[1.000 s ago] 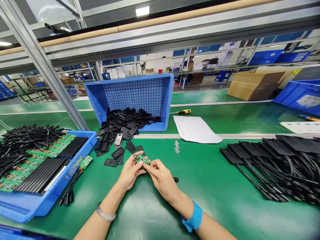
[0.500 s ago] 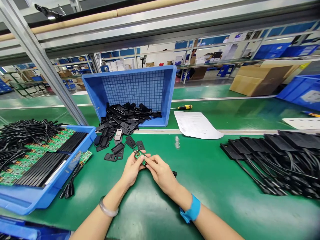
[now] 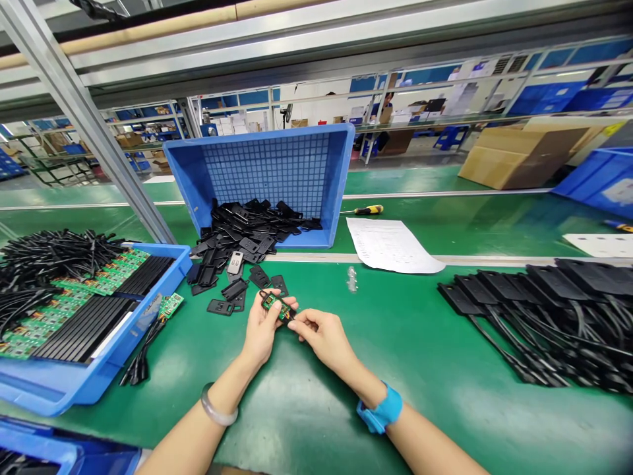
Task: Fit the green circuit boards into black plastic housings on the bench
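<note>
Small green circuit board (image 3: pixel 277 307) pinched between both hands, just above the bench (image 3: pixel 395 356).
Left hand (image 3: pixel 261 330) fingers close narrowly on the board's edges; right hand (image 3: pixel 324 336) fingers grip its right end. Loose black housings (image 3: pixel 232 293) lie just beyond the fingers, with a tipped blue crate (image 3: pixel 267 171) farther off. Risk: the fingertip hold looks light, so the board may slip or twist, and pressure on components could damage them.
</note>
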A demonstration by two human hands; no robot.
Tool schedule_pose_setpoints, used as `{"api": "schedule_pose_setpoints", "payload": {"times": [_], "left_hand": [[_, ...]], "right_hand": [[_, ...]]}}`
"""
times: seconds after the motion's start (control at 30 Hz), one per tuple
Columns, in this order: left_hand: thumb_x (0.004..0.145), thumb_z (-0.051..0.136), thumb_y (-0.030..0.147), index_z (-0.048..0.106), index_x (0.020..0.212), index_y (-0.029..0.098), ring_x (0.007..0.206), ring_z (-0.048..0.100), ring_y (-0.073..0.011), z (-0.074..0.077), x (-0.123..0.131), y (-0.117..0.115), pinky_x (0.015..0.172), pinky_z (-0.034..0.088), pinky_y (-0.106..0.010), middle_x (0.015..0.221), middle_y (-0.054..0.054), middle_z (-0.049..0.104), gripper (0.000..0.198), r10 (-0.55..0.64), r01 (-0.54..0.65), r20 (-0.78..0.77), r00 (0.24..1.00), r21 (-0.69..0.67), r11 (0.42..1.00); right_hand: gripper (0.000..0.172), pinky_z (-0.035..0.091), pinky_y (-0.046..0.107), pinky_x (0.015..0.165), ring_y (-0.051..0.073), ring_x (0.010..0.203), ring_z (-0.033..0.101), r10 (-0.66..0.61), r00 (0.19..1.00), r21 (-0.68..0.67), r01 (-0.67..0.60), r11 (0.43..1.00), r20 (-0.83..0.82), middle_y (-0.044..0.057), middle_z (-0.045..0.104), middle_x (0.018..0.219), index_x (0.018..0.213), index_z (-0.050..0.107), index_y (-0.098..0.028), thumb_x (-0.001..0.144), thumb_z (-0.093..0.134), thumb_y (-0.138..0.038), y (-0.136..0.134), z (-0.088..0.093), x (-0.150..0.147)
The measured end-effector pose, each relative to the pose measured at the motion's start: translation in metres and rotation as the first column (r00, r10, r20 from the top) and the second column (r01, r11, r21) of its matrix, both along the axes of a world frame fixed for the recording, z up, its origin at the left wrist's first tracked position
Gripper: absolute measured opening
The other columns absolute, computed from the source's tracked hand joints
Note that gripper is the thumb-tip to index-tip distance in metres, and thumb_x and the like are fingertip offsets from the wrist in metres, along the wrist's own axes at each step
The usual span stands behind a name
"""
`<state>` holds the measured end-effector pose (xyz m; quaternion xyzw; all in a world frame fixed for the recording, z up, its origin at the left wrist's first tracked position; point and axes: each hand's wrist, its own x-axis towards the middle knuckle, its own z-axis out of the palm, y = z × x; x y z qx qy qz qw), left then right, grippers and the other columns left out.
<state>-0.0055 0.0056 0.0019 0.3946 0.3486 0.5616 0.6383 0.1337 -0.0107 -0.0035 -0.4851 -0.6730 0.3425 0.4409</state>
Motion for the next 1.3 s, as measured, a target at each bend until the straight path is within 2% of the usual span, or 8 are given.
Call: {"api": "schedule_pose_setpoints", "payload": {"times": [0.1,0.3,0.57,0.7,0.77,0.87,1.07,1.3], "left_hand": [[0.075,0.071,0.036,0.046,0.101,0.019,0.094,0.066,-0.0247,0.002,0.0,-0.001,0.085,0.05,-0.04,0.096,-0.008,0.07,0.041,-0.014,0.016,0.057,0.998,-0.027,1.0],[0.073,0.073,0.036,0.046,0.099,0.019,0.093,0.066,-0.0247,0.003,0.0,-0.003,0.084,0.05,-0.04,0.094,-0.008,0.07,0.041,0.013,-0.007,0.101,0.995,-0.057,0.998],[0.074,0.071,0.041,0.048,0.098,0.019,0.095,0.065,-0.0242,0.002,0.004,-0.006,0.082,0.049,-0.036,0.097,-0.01,0.069,0.04,0.08,-0.078,-0.032,0.996,0.046,0.996],[0.072,0.071,0.046,0.05,0.101,0.018,0.088,0.066,-0.0236,0.003,0.001,-0.003,0.076,0.051,-0.034,0.091,-0.009,0.07,0.045,0.05,-0.049,-0.073,0.996,0.008,0.999],[0.071,0.071,0.048,0.052,0.101,0.016,0.077,0.067,-0.0212,0.004,-0.001,-0.001,0.068,0.051,-0.031,0.084,-0.007,0.069,0.047,0.021,-0.026,-0.093,0.995,-0.046,0.999],[0.069,0.073,0.046,0.054,0.095,0.014,0.061,0.064,-0.0166,0.004,-0.003,0.001,0.054,0.049,-0.025,0.073,-0.004,0.066,0.045,-0.071,0.053,-0.16,0.985,-0.111,0.992],[0.074,0.067,0.043,0.053,0.085,0.014,0.047,0.059,-0.0123,0.0,-0.001,-0.003,0.045,0.046,-0.021,0.066,-0.003,0.064,0.033,-0.322,0.29,-0.31,0.894,-0.145,0.946],[0.075,0.065,0.034,0.056,0.079,0.016,0.046,0.058,-0.0122,-0.012,-0.001,-0.001,0.046,0.046,-0.021,0.06,-0.001,0.064,0.02,-0.322,0.318,-0.4,0.858,-0.076,0.945]], "right_hand": [[0.023,0.041,0.022,0.05,0.013,0.049,0.054,-0.026,0.993,-0.071,0.018,0.997,-0.111,-0.002,0.059,0.053,0.066,0.063,-0.018,0.082,0.058,-0.034,0.0,-0.001,-0.003],[0.026,0.039,0.022,0.05,0.013,0.049,0.051,-0.056,0.995,-0.051,0.052,0.997,-0.082,-0.002,0.058,0.052,0.063,0.063,-0.018,0.08,0.058,-0.037,0.002,-0.003,-0.002],[0.03,0.033,0.022,0.046,0.011,0.045,0.045,-0.1,0.995,-0.067,0.101,0.993,0.02,-0.002,0.054,0.047,0.058,0.058,-0.018,0.08,0.059,-0.038,0.007,-0.005,-0.002],[0.033,0.032,0.021,0.044,0.01,0.045,0.044,-0.007,0.999,-0.094,0.011,0.996,0.042,-0.003,0.054,0.047,0.056,0.058,-0.017,0.081,0.059,-0.039,0.01,-0.007,0.0],[0.037,0.031,0.021,0.045,0.01,0.045,0.044,0.035,0.996,-0.043,-0.032,0.999,0.082,-0.004,0.052,0.048,0.054,0.057,-0.017,0.082,0.059,-0.04,0.009,-0.004,0.003],[0.036,0.035,0.022,0.049,0.011,0.05,0.047,-0.043,0.989,0.139,0.023,0.99,0.14,-0.002,0.054,0.055,0.058,0.059,-0.018,0.088,0.055,-0.037,0.006,0.004,0.008],[0.024,0.044,0.026,0.066,0.016,0.072,0.056,-0.082,0.943,0.476,-0.086,0.875,0.322,0.005,0.061,0.08,0.092,0.068,-0.02,0.096,0.045,-0.025,0.007,0.006,0.018],[0.021,0.043,0.029,0.067,0.018,0.074,0.056,-0.111,0.867,0.539,-0.197,0.819,0.487,0.006,0.065,0.081,0.092,0.068,-0.02,0.095,0.047,-0.021,0.01,0.0,0.02]]}}
